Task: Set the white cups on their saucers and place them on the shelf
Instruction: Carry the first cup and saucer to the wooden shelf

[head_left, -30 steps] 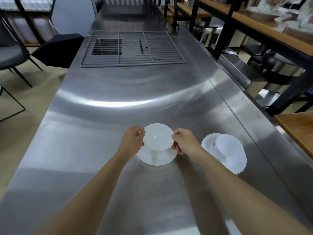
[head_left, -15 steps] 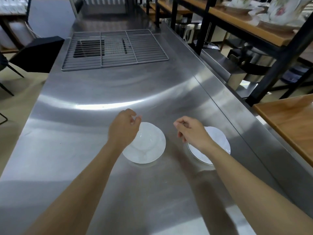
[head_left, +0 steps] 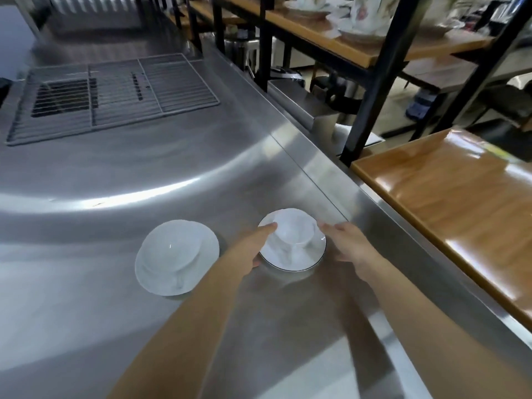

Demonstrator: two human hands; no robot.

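Observation:
Two white cups sit on white saucers on the steel counter [head_left: 115, 174]. The left cup [head_left: 172, 250] rests on a plain saucer [head_left: 208, 240], with no hand on it. The right cup [head_left: 293, 230] stands on a dark-rimmed saucer [head_left: 290, 259]. My left hand [head_left: 253, 246] holds that saucer's left edge, forefinger against the cup's rim. On the saucer's right edge lies my right hand [head_left: 345, 244], its fingers curled at the rim. The saucer still rests on the counter.
A wooden shelf board [head_left: 449, 203] runs along the counter's right side, held by black posts [head_left: 371, 90]. A higher wooden shelf [head_left: 331, 36] carries flowered crockery. A wire rack [head_left: 115, 90] lies at the counter's far left.
My hands let go of the left cup, which now sits on its saucer, and both moved right to the dark-rimmed saucer. The view has swung to the right.

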